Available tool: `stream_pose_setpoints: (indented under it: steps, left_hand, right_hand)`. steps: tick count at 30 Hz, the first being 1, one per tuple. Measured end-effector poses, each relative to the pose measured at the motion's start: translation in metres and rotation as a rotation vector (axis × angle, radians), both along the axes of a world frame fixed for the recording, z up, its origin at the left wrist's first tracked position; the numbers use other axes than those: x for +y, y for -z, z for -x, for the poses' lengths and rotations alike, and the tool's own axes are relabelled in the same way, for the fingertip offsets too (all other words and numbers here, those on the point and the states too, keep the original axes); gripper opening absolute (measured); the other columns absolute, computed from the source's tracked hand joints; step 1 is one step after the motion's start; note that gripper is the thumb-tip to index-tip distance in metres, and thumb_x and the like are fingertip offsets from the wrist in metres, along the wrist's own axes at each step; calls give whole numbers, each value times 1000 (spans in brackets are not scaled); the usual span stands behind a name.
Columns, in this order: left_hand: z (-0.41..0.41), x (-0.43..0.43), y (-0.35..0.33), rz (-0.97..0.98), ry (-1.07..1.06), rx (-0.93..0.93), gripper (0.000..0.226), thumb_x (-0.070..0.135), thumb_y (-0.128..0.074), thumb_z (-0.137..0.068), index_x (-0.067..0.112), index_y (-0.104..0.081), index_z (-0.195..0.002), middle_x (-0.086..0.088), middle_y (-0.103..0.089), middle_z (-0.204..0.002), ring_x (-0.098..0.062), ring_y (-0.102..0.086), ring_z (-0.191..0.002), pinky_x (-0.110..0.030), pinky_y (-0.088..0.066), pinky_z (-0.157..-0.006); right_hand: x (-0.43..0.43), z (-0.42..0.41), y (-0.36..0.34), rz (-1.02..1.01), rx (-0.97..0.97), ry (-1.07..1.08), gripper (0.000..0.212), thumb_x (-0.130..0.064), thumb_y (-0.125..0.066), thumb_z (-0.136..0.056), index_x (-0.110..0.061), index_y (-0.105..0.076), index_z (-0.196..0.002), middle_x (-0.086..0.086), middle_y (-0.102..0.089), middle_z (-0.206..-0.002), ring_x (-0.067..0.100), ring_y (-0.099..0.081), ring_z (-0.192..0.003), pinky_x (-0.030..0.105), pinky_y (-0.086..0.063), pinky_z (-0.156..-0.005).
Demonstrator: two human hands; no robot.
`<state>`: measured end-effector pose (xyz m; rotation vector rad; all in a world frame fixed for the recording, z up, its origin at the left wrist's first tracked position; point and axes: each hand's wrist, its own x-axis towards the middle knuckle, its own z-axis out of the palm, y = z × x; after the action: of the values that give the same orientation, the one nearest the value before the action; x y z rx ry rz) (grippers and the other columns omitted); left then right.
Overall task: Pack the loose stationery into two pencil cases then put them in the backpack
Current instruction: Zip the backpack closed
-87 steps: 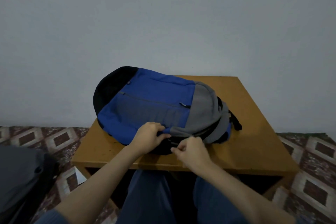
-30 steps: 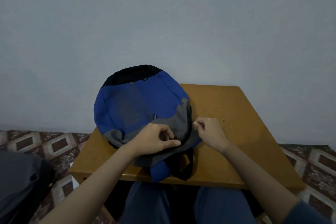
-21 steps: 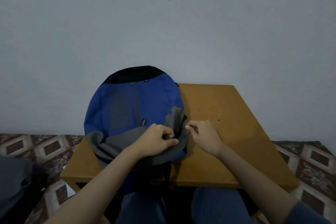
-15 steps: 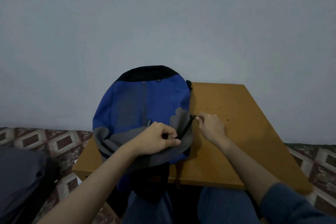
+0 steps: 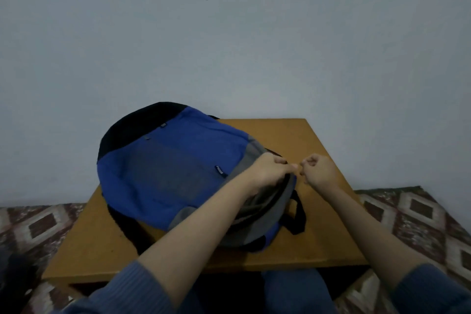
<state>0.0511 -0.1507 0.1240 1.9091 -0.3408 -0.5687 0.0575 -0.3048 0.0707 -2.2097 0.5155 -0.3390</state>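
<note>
Head view: your blue, grey and black fabric backpack lies flat on the brown wooden desk, with its black end toward the pale wall and its grey end toward you. Your left hand is at the right corner of the backpack's grey end, its fingers curled over the edge of the fabric and gripping it. Your right hand is just to the right of the backpack, off the fabric and above bare desk. Its fingers are curled tight with the thumb pressed to them, and its fingertips nearly meet your left thumb. Whether it pinches anything there is too small to tell. Below your left hand a dark gap runs along the backpack's grey end. A black strap loop lies on the desk at the backpack's near right side. Beyond the desk, left and right of the backpack, is a floor patterned in brown and cream diamonds. Blue ribbed sleeves cover your arms on the side of the backpack nearest you.
</note>
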Motion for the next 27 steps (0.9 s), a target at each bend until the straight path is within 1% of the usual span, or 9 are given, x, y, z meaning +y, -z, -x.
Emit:
stream_pose_setpoints:
  steps: [2, 5, 9, 12, 15, 17, 20, 24, 27]
  left_hand:
    - [-9, 13, 6, -91, 26, -155, 47, 27, -53, -95, 8, -46, -137, -7, -55, -132, -17, -51, -120, -23, -38, -94]
    - [-40, 60, 17, -263, -105, -383, 31, 22, -51, -95, 13, -61, -123, -1, -61, -126, -15, -54, -117, -23, -40, -96]
    - [-84, 131, 38, -562, -164, -500, 28, 17, -49, -95, 14, -63, -120, -2, -60, -128, -20, -53, -119, -30, -41, -100]
    - [-109, 163, 49, -730, -63, -553, 35, 20, -47, -97, 17, -54, -131, -2, -48, -142, -22, -41, -132, -34, -31, -110]
    - [-122, 166, 53, -842, 81, -545, 43, 27, -38, -100, 22, -36, -143, -2, -30, -152, -23, -25, -140, -32, -17, -116]
    - [-130, 159, 54, -874, 140, -528, 46, 32, -31, -102, 26, -26, -147, 2, -21, -156, -22, -16, -143, -33, -13, -116]
    - [-142, 146, 55, -910, 200, -518, 48, 39, -25, -101, 31, -19, -148, 4, -10, -158, -21, -9, -145, -36, -13, -117]
    - [-159, 137, 55, -978, 266, -566, 53, 46, -23, -100, 35, -6, -149, 7, 1, -159, -19, -1, -146, -43, -8, -118]
    - [-169, 131, 57, -991, 311, -576, 56, 51, -22, -98, 36, -2, -149, 9, 4, -158, -17, 2, -146, -44, -5, -118]
  right_hand:
    - [-4, 3, -2, 24, -23, 30, 20, -15, -52, -92, -8, -60, -74, 13, -66, -74, 33, -64, -76, 45, -56, -71]
    - [15, 5, -11, 140, -52, -23, 19, -14, -52, -92, -4, -62, -80, 4, -60, -71, 22, -58, -69, 27, -46, -58]
    - [79, 11, -23, 262, -125, -288, 15, -19, -55, -90, -11, -68, -88, 1, -66, -83, 16, -59, -78, 25, -45, -69]
    - [136, 15, -14, 426, -202, -694, 21, -26, -57, -88, -17, -70, -102, 1, -66, -107, 21, -56, -99, 32, -45, -87]
    - [179, 19, -1, 585, -201, -980, 34, -26, -53, -91, -21, -61, -124, 6, -52, -137, 31, -42, -123, 45, -32, -103]
    - [193, 14, 9, 660, -138, -1052, 39, -25, -45, -96, -26, -49, -135, 2, -36, -150, 30, -25, -137, 49, -18, -111]
    - [197, 8, 19, 725, -64, -1130, 40, -28, -40, -99, -29, -45, -139, -3, -29, -154, 31, -9, -143, 55, -6, -113]
    - [193, 7, 28, 713, -91, -1149, 42, -23, -41, -98, -21, -45, -139, -2, -27, -154, 33, -4, -143, 56, -3, -112]
    - [192, 7, 31, 719, -100, -1135, 47, -22, -41, -97, -16, -38, -143, -2, -16, -158, 33, -4, -144, 56, -1, -113]
